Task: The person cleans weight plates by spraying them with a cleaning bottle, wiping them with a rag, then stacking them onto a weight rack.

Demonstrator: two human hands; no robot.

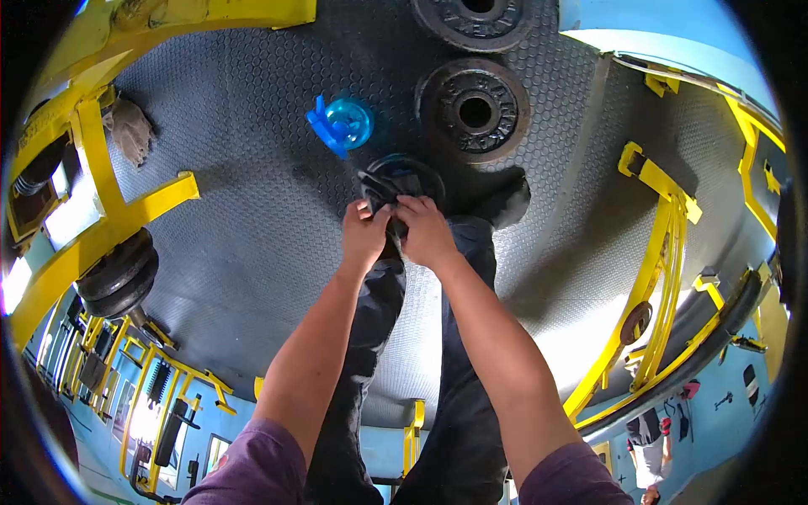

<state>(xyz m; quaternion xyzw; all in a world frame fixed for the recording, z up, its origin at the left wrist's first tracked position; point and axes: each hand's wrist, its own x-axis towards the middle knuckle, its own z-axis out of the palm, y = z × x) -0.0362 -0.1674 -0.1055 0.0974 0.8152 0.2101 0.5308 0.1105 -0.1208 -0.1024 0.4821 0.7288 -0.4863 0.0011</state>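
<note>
My left hand [364, 236] and my right hand [425, 231] are close together above the floor, between my legs. The fingers of both are closed on a black, soft-looking item [379, 187], perhaps fabric or a strap; its exact kind does not show. Just beyond it lies a dark round object [427, 174], partly covered by the item and my fingers. A blue clear bottle [352, 122] with a bright blue top stands a little ahead and to the left. My black shoe [507, 204] is to the right of my right hand.
Iron weight plates [502, 109] lie on the black studded rubber floor [244, 202] ahead. Yellow steel frames [101, 160] rise at the left, and another yellow rack [661, 278] at the right. A brown cloth [129, 132] hangs at the left frame. A person [648, 450] is in the lower-right background.
</note>
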